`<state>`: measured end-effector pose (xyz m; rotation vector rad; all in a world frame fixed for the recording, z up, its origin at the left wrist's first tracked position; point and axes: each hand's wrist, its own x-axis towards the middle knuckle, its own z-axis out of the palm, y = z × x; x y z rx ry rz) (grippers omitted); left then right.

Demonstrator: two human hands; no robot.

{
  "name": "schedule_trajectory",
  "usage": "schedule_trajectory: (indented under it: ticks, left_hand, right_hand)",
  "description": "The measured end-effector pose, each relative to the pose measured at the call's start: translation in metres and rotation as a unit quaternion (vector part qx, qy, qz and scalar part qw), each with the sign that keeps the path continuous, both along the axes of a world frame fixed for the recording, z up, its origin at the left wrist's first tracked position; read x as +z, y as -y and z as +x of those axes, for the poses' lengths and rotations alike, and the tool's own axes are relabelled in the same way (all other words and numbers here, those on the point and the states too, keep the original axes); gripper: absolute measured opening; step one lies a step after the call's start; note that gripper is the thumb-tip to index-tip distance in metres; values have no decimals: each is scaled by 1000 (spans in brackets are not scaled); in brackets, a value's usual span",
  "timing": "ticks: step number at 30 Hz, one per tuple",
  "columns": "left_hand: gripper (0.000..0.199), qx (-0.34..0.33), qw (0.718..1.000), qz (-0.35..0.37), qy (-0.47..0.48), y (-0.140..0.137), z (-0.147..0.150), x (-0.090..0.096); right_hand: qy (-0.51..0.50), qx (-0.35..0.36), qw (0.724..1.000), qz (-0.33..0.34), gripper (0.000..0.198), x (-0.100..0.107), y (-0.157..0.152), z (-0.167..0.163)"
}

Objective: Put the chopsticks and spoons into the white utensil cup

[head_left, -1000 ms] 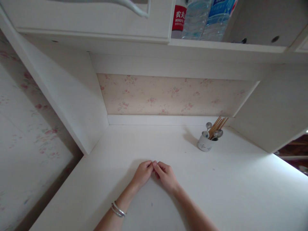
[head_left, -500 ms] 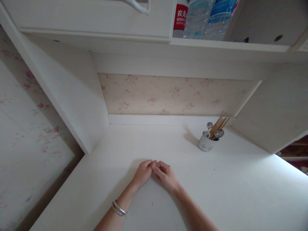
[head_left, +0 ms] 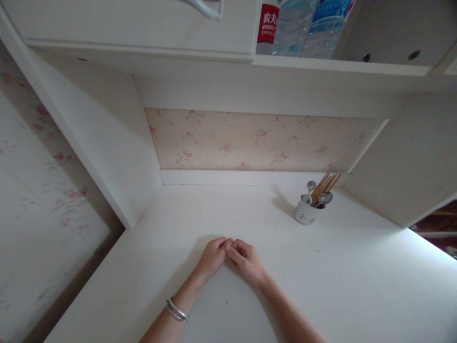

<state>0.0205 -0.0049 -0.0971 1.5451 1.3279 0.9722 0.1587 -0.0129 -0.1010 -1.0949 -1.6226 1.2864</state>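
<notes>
My left hand [head_left: 212, 257] rests on the white tabletop [head_left: 150, 276] with its fingers curled in, and a silver bangle [head_left: 176, 309] circles that wrist. Meeting it at the fingertips is my right hand [head_left: 246, 261], also closed, its thumb laid over the bent fingers. No object shows in either hand. The inner sides of the fingers are hidden. Beyond them to the right, apart from both hands, stands a white utensil holder [head_left: 304, 213] with metal spoons [head_left: 325, 197] and wooden chopsticks [head_left: 323, 186] in it.
Overhead runs a white cabinet [head_left: 143, 28] with plastic bottles [head_left: 294, 28] on its open shelf. White side panels [head_left: 103, 133] bound the desk at left and right. Floral wallpaper [head_left: 228, 143] covers the back wall. A small dark speck [head_left: 226, 302] lies between the forearms.
</notes>
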Motion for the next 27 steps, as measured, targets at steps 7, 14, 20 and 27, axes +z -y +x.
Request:
schedule_trajectory:
  ticks: [7, 14, 20, 27]
  left_hand:
    - [45, 3, 1000, 0, -11, 1, -1, 1]
    - [44, 6, 1000, -1, -9, 2, 0, 2]
    - [44, 0, 1000, -10, -7, 2, 0, 5]
    - [46, 1, 999, -27, -23, 3, 0, 5]
  right_hand:
    - [4, 0, 1000, 3, 41, 4, 1, 0]
    - [-3, -2, 1000, 0, 41, 4, 1, 0]
    - [7, -4, 1000, 5, 40, 4, 2, 0]
    - [17, -274, 959, 72, 43, 0, -32, 40]
